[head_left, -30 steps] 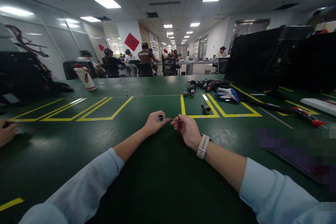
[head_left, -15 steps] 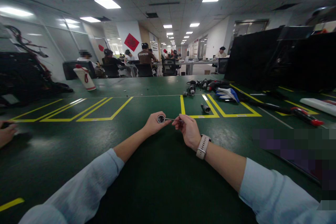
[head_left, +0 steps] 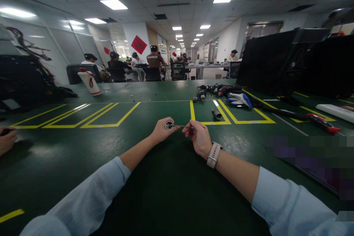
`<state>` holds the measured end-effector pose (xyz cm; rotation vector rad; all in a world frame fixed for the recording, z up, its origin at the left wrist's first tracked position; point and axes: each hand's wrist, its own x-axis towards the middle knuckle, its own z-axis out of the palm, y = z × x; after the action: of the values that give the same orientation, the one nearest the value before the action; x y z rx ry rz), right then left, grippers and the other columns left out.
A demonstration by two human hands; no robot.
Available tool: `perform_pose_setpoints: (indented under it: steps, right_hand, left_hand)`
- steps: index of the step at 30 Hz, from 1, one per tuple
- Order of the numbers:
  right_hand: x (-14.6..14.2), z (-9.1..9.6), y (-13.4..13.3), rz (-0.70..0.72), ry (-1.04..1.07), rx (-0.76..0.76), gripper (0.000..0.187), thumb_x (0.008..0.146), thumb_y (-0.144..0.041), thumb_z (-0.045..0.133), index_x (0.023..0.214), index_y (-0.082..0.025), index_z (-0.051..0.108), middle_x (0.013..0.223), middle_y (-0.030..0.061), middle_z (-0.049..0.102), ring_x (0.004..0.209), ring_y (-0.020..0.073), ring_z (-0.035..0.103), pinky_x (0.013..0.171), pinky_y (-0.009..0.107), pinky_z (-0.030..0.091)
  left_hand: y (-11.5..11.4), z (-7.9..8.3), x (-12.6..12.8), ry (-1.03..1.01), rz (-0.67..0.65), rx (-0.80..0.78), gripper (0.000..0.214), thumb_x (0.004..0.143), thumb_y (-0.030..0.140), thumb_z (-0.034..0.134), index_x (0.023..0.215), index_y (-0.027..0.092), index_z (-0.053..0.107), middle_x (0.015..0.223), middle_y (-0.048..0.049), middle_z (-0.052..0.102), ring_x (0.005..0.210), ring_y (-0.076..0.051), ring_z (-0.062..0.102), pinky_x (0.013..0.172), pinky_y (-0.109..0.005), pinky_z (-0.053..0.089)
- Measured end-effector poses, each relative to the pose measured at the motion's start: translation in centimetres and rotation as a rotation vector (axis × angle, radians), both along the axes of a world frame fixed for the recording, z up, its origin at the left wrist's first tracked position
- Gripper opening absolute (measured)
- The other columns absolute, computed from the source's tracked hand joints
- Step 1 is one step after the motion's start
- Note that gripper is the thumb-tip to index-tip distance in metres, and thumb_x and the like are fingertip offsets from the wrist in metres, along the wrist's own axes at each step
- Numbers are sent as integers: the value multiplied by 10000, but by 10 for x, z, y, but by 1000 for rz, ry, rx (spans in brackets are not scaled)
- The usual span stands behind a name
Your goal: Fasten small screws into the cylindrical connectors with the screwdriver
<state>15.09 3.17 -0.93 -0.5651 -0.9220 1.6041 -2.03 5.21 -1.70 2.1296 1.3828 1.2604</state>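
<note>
My left hand point(head_left: 160, 132) is closed around a small round metal part point(head_left: 169, 125), its open end turned towards me. My right hand point(head_left: 199, 138) pinches a thin metal tool point(head_left: 182, 126) whose tip reaches into the round part. Both hands hover just above the green table point(head_left: 155, 191), near its middle. A pale watch point(head_left: 213, 155) sits on my right wrist.
Yellow tape boxes mark the table. A small metal cylinder point(head_left: 217, 114) lies in one box, with more connectors and cables point(head_left: 212, 89) and a blue-white glove point(head_left: 240, 99) behind. A red-handled tool point(head_left: 320, 122) lies right. Another person's hand point(head_left: 7, 141) rests at the left edge. Other people sit far back.
My right hand has drifted slightly right along the thin tool. The left hand and the round part stay put.
</note>
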Motion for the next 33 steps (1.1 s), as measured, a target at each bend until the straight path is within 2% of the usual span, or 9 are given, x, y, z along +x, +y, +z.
perform_pose_setpoints:
  steps: [5, 13, 19, 24, 27, 30, 33]
  right_hand:
    - [0, 1, -1, -10, -14, -3, 218, 738, -311, 573, 587, -153, 588, 539, 12, 615, 511, 109, 509, 521, 240, 375]
    - [-4, -6, 1, 9, -95, 120, 220, 742, -339, 583, 618, -159, 608, 598, 14, 637, 565, 116, 538, 546, 241, 396]
    - [-2, -7, 7, -82, -48, 5, 229, 728, -309, 559, 559, -155, 568, 484, 5, 584, 441, 98, 469, 457, 228, 342]
    - [2, -12, 18, -175, -7, -34, 219, 728, -321, 550, 563, -178, 536, 499, -16, 548, 470, 107, 470, 466, 237, 355]
    - [2, -12, 19, -221, -172, 125, 139, 727, -320, 583, 681, -189, 592, 638, -8, 593, 587, 125, 517, 552, 254, 407]
    - [3, -8, 14, -189, -492, 450, 153, 780, -323, 531, 809, -205, 624, 764, 12, 606, 715, 156, 545, 659, 300, 435]
    - [3, -4, 9, -180, -676, 720, 130, 737, -240, 586, 860, -211, 613, 863, 28, 592, 821, 177, 544, 764, 329, 433]
  left_hand:
    - [1, -1, 0, -23, -9, -16, 308, 640, 397, 675, 632, 153, 488, 559, 58, 457, 484, -68, 410, 437, -179, 329]
    - [0, 1, 1, -7, -4, -11, 293, 645, 388, 656, 638, 155, 479, 559, 57, 445, 496, -75, 399, 457, -192, 324]
    - [-1, 4, -3, 78, -18, -24, 178, 699, 324, 578, 691, 154, 526, 626, 40, 474, 557, -96, 440, 519, -214, 352]
    - [-1, 5, -5, 54, -54, -45, 203, 779, 334, 489, 699, 152, 529, 639, 28, 473, 594, -111, 453, 565, -233, 366]
    - [-1, 5, -2, 69, -97, -48, 280, 844, 350, 393, 675, 154, 501, 619, 25, 448, 587, -112, 434, 574, -241, 365]
    - [-3, 4, 6, 82, -124, -66, 353, 872, 407, 322, 683, 160, 490, 626, 16, 450, 592, -120, 442, 577, -251, 378]
    - [-9, 2, 16, 66, -134, -107, 402, 870, 492, 275, 810, 165, 501, 710, -9, 511, 644, -144, 498, 591, -270, 409]
